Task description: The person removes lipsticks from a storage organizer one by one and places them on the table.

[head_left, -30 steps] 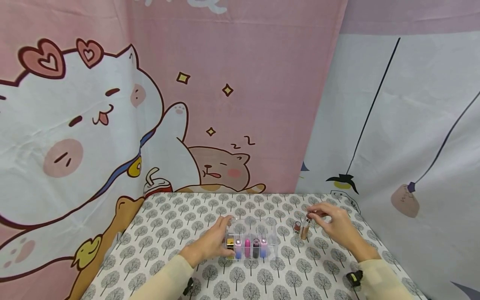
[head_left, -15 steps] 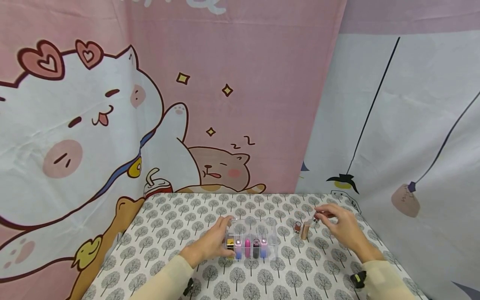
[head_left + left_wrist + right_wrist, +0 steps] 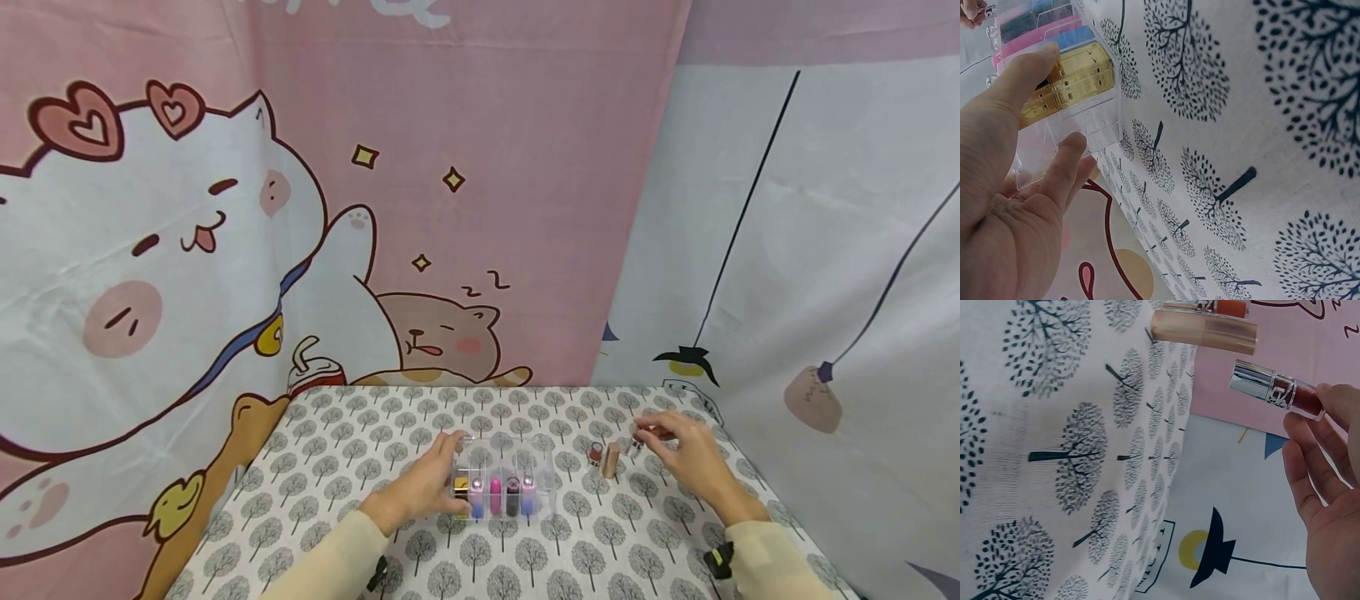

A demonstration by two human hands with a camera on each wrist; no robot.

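Note:
A clear plastic organizer (image 3: 542, 467) lies on the table, and my left hand (image 3: 420, 485) grips its left end, thumb at the near side and fingers at the far side. Its compartments hold a gold piece (image 3: 1088, 72), a pink tube (image 3: 495, 497), a dark tube (image 3: 512, 497) and lilac-blue tubes (image 3: 527, 497). Farther right, my right hand (image 3: 688, 457) pinches a lip gloss tube (image 3: 1279, 390) by its clear, dark red end. The silver cap points down toward the table. Left of it stand a tan tube (image 3: 611, 461) and a small reddish lip gloss (image 3: 595, 454).
A white cloth with a grey tree print (image 3: 420, 546) covers the table. Cartoon-printed curtains (image 3: 525, 208) hang behind and along both sides. Black wrist straps (image 3: 718, 560) sit at the sleeves.
My right hand has moved right with the lip gloss tube, away from the tan tube, and come slightly lower. My left hand keeps its grip on the organizer.

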